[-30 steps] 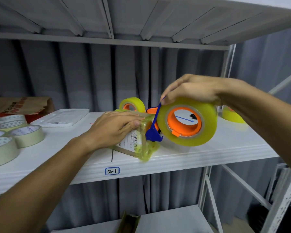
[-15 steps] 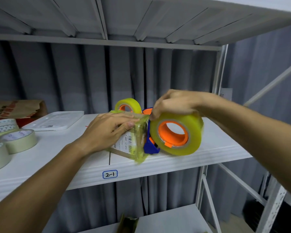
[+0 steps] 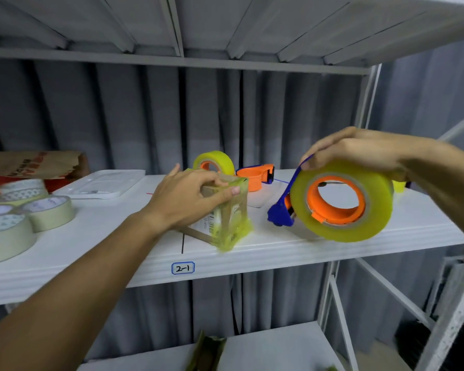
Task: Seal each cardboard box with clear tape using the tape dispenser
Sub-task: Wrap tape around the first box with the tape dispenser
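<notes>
Your right hand (image 3: 359, 153) has drawn the tape dispenser (image 3: 338, 202) away from the cardboard box (image 3: 223, 218); half a second ago its blue cutter end was right against the box's side, and now the two stand apart with bare shelf between them. Whether a strand of tape still joins them you cannot tell.

Nearest you, the white shelf (image 3: 279, 253) carries the small box at its front edge, above the "2-1" label (image 3: 182, 268). Your left hand (image 3: 188, 199) grips the box from above, fingers curled over its top, and the box looks tipped up off the shelf on one side. Your right hand clamps the dispenser's roll from above, just over the shelf.

Loose tape is crumpled at the box's near lower corner. Before the next pass, set the box flat, press that bunched tape down, then lay the new strip taut.

Farther back sit a second yellow tape roll (image 3: 213, 163) and a spare orange dispenser (image 3: 256, 176).
</notes>
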The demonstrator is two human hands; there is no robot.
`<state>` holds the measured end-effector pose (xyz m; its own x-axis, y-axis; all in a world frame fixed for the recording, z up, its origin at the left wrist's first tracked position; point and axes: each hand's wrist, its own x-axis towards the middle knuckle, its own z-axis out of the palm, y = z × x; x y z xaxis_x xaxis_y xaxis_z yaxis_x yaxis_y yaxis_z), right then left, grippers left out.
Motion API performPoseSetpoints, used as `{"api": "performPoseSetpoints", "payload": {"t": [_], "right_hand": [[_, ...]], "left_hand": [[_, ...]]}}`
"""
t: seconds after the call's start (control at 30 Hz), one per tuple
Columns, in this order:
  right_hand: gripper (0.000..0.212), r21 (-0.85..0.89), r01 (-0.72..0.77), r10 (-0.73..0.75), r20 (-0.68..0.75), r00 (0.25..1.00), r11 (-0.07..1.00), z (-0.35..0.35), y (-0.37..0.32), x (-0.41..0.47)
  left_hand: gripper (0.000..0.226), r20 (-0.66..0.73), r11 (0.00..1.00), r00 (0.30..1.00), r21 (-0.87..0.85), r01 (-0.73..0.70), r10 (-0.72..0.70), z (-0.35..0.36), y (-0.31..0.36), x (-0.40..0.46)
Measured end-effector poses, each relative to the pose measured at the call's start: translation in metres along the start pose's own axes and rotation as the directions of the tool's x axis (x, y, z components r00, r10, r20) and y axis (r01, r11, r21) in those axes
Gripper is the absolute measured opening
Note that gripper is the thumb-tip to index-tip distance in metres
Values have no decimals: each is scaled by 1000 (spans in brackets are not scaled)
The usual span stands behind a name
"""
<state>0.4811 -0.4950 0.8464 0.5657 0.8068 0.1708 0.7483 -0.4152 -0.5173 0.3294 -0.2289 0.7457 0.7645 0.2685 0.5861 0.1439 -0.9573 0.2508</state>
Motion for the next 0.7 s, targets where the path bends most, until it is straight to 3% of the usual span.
{"api": "performPoseSetpoints", "payload": {"t": [0.13, 0.23, 0.47, 0.7], "right_hand": [[28, 145, 28, -11, -112, 994, 989, -14, 17, -14], [23, 212, 63, -32, -145, 989, 975, -14, 23, -19], [20, 388, 187, -109, -214, 971, 902, 0, 13, -16], [18, 393, 272, -199, -216, 956, 878, 1, 0, -13]], "left_hand": [[57, -83, 994, 995, 87, 70, -63, 7, 20, 7], [40, -133, 988, 987, 118, 103, -87, 15, 28, 10], [35, -74, 993, 997, 106, 42, -34, 13, 21, 2], [26, -8, 990, 1000, 138, 10, -9, -5, 14, -8]]}}
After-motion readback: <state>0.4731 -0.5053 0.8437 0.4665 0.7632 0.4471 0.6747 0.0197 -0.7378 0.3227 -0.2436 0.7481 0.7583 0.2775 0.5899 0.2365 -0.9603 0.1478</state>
